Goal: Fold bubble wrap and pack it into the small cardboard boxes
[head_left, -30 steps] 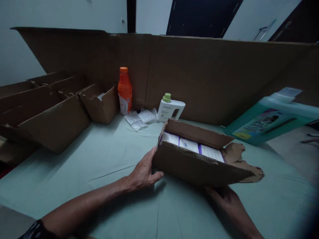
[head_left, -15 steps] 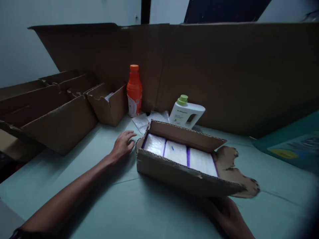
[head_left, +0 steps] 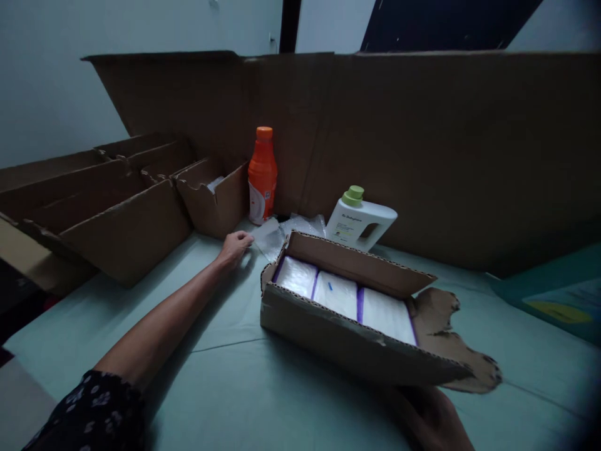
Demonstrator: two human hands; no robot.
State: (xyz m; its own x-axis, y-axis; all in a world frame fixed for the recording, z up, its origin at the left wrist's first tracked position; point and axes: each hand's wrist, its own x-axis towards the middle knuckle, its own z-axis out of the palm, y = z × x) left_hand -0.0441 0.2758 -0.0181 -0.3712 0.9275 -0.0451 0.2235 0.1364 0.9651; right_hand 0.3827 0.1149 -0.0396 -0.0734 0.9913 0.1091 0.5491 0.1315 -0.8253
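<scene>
My left hand (head_left: 235, 248) is at the near edge of a bubble wrap sheet (head_left: 271, 240), thumb and fingers pinched on its corner. Another bubble wrap piece (head_left: 305, 224) lies just behind. To the right sits an open cardboard box (head_left: 323, 338) with a torn end flap. Inside it, several white plastic-wrapped packs (head_left: 335, 295) with purple edges lie in a row. My right hand (head_left: 434, 413) is at the lower near side of this box, toward its torn end. The box and shadow hide most of its fingers.
An orange bottle (head_left: 263, 178) and a white jug with a green cap (head_left: 360, 219) stand at the back, before a tall cardboard panel (head_left: 446, 156). Open cardboard boxes (head_left: 126, 232) line the left side. A green package (head_left: 558, 294) is at the right edge.
My left hand has moved forward to the bubble wrap and closed on its corner, lifting that edge slightly. My right hand stays by the box. The camera view has shifted a little.
</scene>
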